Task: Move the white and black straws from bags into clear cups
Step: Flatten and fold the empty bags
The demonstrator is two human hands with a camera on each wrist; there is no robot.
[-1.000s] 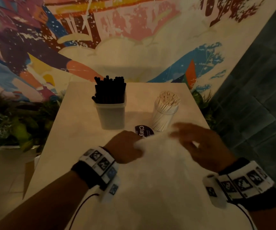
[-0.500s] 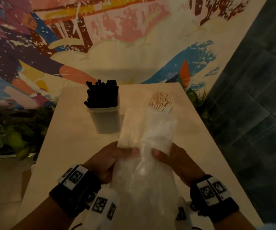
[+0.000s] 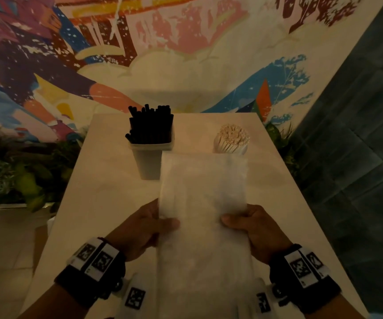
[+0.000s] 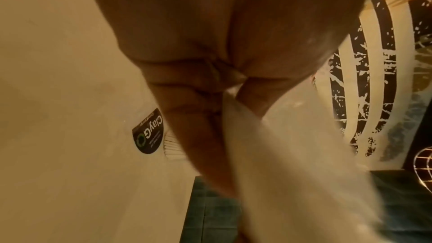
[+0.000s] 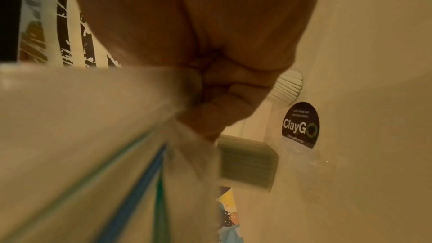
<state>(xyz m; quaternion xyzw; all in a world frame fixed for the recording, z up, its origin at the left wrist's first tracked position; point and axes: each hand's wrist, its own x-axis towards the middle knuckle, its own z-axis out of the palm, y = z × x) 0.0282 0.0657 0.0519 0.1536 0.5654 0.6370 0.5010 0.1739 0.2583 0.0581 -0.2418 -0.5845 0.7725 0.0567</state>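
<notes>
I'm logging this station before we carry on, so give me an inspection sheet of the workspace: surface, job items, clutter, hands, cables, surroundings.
Surface: pale table, dimly lit.
Job's things: black straws upright in a square cup; white straws upright in a second cup, mostly hidden behind the bag. The bag is translucent, held up flat; no straws seen in it.
Clutter: round black ClayGo sticker on the table.
Hands: left hand and right hand each pinch a side edge of the bag.
Cables: nothing seen on the table.
Surroundings: painted mural behind, plants on the left, dark tiled wall on the right.
</notes>
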